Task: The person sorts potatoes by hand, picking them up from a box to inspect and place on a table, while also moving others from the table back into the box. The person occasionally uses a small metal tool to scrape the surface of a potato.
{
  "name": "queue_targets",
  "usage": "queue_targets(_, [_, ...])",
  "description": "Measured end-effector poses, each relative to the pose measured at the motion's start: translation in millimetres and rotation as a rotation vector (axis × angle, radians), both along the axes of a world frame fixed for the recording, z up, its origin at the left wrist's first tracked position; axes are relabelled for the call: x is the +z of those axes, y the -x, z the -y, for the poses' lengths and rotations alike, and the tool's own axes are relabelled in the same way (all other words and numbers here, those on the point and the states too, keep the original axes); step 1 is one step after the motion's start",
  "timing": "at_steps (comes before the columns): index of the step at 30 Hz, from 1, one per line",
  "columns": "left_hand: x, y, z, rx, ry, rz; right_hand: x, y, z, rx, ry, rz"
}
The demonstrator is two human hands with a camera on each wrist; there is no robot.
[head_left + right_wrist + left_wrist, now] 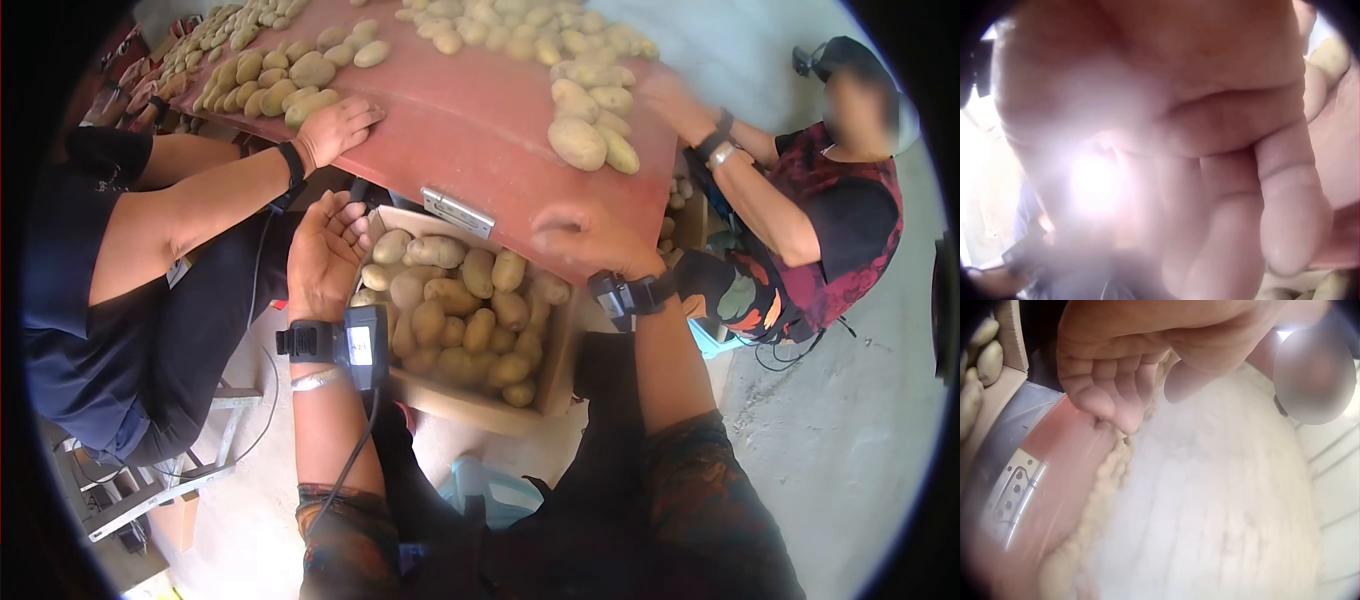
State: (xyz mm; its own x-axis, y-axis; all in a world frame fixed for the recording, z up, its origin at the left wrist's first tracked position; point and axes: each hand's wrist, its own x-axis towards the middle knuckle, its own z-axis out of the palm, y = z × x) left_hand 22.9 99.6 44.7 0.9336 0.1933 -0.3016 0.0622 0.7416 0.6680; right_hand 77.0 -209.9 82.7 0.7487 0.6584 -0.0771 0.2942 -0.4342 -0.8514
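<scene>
In the head view, a cardboard box (480,414) filled with potatoes (452,298) sits below the near edge of a red table (440,125), between the wearer's two forearms. The left hand (328,258) is beside the box's far left corner, palm turned up and fingers loosely bent, holding nothing; whether it touches the cardboard cannot be told. The right hand (600,238) is at the table's near edge, blurred, its fingers loosely bent; contact with the tabletop is unclear. A metal hinge (457,212) is fixed at that edge, between the hands. On the table, one potato group (275,82) lies to the left, another cluster (592,112) to the right, and a larger heap (520,28) farther off. A person in dark clothes (70,240) rests a hand on the table at left; a person in a cap (845,200) reaches to it at right. The left wrist view shows the left hand's fingers bent and slack with nothing in them, the hinge and a corner of the box nearby. In the right wrist view, the right hand fills most of the frame, fingers softly curled beside a strong glare, with no object visible in its grasp; potatoes show at the right margin.
</scene>
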Motion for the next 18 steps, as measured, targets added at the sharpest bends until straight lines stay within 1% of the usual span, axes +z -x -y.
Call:
queue_targets(1, [0, -1, 3, 0.012, 0.009, -0.012, 5, -2, 3, -0.155, -0.043, -0.070])
queue_targets(2, [-1, -2, 4, 0.012, 0.005, -0.007, 1, -8, 9, -0.155, -0.048, -0.065])
queue_targets(4, [-2, -4, 6, -0.008, 0.008, -0.007, -6, -19, 14, -0.363, -0.190, 0.114])
queue_targets(5, [-3, -5, 8, -0.010, -0.003, 0.003, -9, -20, 18, -0.469, -0.215, 0.117])
queue_targets(6, [-3, -5, 8, -0.007, -0.008, 0.009, -11, -25, 20, -0.465, -0.222, 0.121])
queue_targets(8, [-4, -7, 11, -0.018, -0.005, 0.010, -21, -36, 30, -0.581, -0.257, 0.157])
queue_targets(9, [-4, -8, 13, -0.016, -0.019, 0.005, -24, -39, 33, -0.580, -0.263, 0.161])
queue_targets(11, [-3, -8, 19, -0.017, -0.019, 0.003, -31, -45, 38, -0.716, -0.229, 0.272])
queue_targets(12, [-1, -9, 22, -0.020, -0.015, -0.005, -28, -44, 38, -0.717, -0.236, 0.274])
queue_targets(14, [-1, -10, 27, -0.030, -0.023, -0.006, -21, -40, 39, -0.827, -0.069, 0.407])
queue_targets(15, [0, -11, 30, -0.033, -0.028, -0.021, -21, -40, 41, -0.831, -0.074, 0.410])
queue_targets(17, [2, -12, 35, -0.040, -0.045, -0.048, -20, -39, 44, -0.922, 0.057, 0.478])
queue_targets(18, [2, -11, 36, -0.043, -0.047, -0.044, -19, -38, 46, -0.926, 0.055, 0.481])
